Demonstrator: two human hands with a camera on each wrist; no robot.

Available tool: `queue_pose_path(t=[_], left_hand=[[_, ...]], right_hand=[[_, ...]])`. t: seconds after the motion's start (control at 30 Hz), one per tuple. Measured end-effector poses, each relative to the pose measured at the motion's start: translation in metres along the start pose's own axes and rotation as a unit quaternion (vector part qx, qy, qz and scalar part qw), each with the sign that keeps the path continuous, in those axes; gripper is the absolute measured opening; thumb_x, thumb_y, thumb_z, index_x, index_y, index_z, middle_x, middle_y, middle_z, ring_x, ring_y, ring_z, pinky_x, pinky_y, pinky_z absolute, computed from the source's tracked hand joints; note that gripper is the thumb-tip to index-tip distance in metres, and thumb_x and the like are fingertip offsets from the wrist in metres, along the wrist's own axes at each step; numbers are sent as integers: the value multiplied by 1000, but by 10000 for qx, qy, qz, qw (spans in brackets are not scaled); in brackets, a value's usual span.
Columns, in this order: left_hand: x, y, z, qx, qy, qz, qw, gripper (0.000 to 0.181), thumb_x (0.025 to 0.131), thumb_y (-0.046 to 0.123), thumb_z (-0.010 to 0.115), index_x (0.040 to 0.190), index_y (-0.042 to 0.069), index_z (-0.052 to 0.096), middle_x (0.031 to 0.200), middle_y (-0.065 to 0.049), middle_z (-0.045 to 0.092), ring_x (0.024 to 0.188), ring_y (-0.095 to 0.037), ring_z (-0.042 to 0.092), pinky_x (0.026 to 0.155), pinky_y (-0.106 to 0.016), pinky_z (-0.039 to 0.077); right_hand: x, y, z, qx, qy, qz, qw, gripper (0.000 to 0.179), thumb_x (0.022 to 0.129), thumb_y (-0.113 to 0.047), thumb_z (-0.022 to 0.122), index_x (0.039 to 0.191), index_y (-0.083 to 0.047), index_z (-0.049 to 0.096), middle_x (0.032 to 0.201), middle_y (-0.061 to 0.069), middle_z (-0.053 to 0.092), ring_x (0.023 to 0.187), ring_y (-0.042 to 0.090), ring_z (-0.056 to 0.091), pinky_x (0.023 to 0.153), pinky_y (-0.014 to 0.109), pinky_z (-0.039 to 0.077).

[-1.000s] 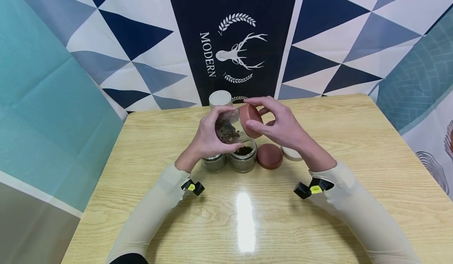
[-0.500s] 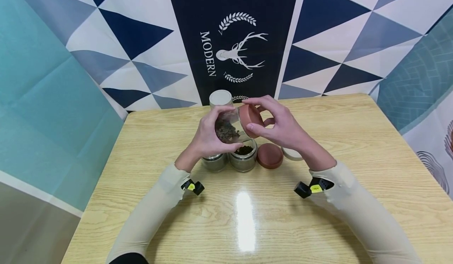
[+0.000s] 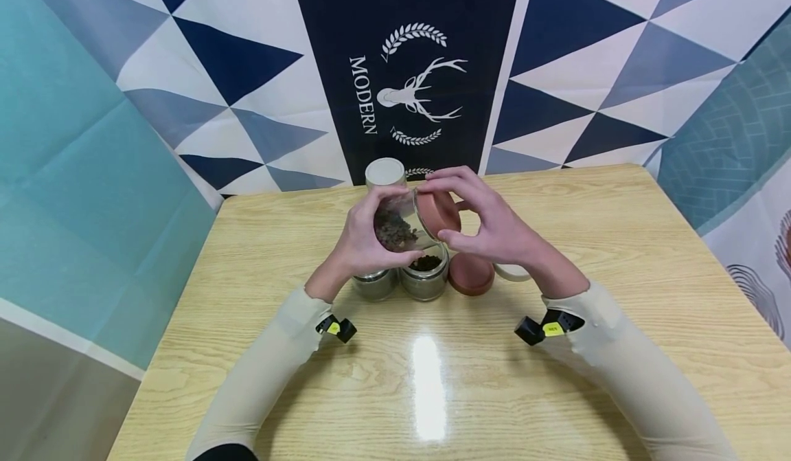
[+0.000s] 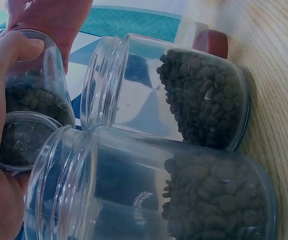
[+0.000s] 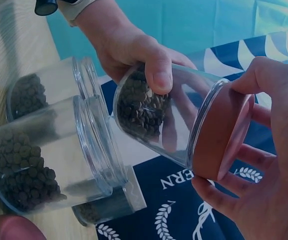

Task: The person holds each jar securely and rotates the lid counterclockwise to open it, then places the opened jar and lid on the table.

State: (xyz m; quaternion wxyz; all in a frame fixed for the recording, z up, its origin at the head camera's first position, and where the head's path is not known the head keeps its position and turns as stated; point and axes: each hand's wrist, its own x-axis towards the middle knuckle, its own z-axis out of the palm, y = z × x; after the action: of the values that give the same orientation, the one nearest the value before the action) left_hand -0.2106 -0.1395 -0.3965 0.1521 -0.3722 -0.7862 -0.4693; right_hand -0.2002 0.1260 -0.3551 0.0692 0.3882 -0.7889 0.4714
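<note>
My left hand [image 3: 363, 234] grips a tilted clear jar [image 3: 408, 224] by its body, above the table. Dark, flat, bean-like pieces [image 5: 139, 112] lie toward the jar's base. On the jar's mouth sits a reddish-brown lid [image 5: 218, 132], and my right hand [image 3: 488, 217] holds it by the rim with thumb and fingers. Right below, two lidless jars stand side by side, one nearer the middle [image 3: 423, 286] and one to its left [image 3: 375, 286]. Both are partly filled with similar dark pieces, as the left wrist view shows.
A second reddish-brown lid [image 3: 471, 274] lies on the table [image 3: 296, 392] right of the open jars. Beside it is a white lid [image 3: 511, 271], partly behind my right forearm. A white-lidded jar [image 3: 384, 171] stands at the back, near the patterned cloth [image 3: 247, 69].
My right hand's fingers have shifted round the lid, now lying farther over its upper rim with the thumb lower. The left hand and the jar have hardly moved.
</note>
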Motion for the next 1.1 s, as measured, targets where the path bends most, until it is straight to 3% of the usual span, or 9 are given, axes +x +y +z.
queue_pose_path(t=[0.13, 0.37, 0.5, 0.8, 0.97, 1.1], left_hand=[[0, 0, -1, -20, 14, 55, 10000, 98, 69, 12, 105, 151, -2, 52, 148, -21, 68, 135, -36, 70, 118, -45, 61], [0, 0, -1, -10, 16, 3, 10000, 98, 69, 12, 105, 150, -1, 53, 148, -21, 69, 135, -35, 70, 119, -44, 60], [1, -1, 0, -20, 12, -17, 10000, 97, 69, 12, 105, 150, -1, 53, 148, -21, 69, 135, -35, 70, 119, -45, 61], [0, -1, 0, -2, -14, 67, 10000, 97, 70, 12, 105, 151, -1, 52, 148, -21, 68, 135, -35, 70, 119, -45, 61], [-1, -2, 1, -10, -4, 62, 10000, 97, 70, 12, 105, 151, 0, 52, 148, -20, 69, 135, -35, 71, 118, -44, 61], [-1, -2, 0, -5, 12, 43, 10000, 97, 70, 12, 105, 151, 0, 53, 148, -19, 69, 134, -34, 71, 117, -42, 61]], right_hand=[[1, -2, 0, -55, 108, 162, 9998, 73, 96, -5, 81, 164, -13, 56, 168, 15, 51, 146, 30, 58, 102, 58, 65], [4, -10, -4, -97, 542, 1391, 9888, 62, 110, -34, 68, 169, -26, 51, 164, 15, 58, 132, 40, 72, 91, 41, 65], [5, -15, -4, -126, 464, 1739, 9836, 58, 111, -37, 66, 167, -27, 54, 160, 15, 62, 124, 41, 74, 85, 41, 62], [5, -18, 1, -310, 356, 1781, 9829, 54, 103, -23, 81, 155, -17, 65, 141, 14, 73, 118, 35, 71, 91, 42, 60], [5, -17, 0, -232, 297, 1632, 9859, 57, 102, -21, 82, 156, -17, 64, 146, 14, 71, 122, 36, 70, 84, 31, 64], [4, -14, 0, -130, 136, 1243, 9921, 62, 100, -14, 83, 158, -14, 62, 150, 14, 65, 126, 35, 68, 81, 24, 66]])
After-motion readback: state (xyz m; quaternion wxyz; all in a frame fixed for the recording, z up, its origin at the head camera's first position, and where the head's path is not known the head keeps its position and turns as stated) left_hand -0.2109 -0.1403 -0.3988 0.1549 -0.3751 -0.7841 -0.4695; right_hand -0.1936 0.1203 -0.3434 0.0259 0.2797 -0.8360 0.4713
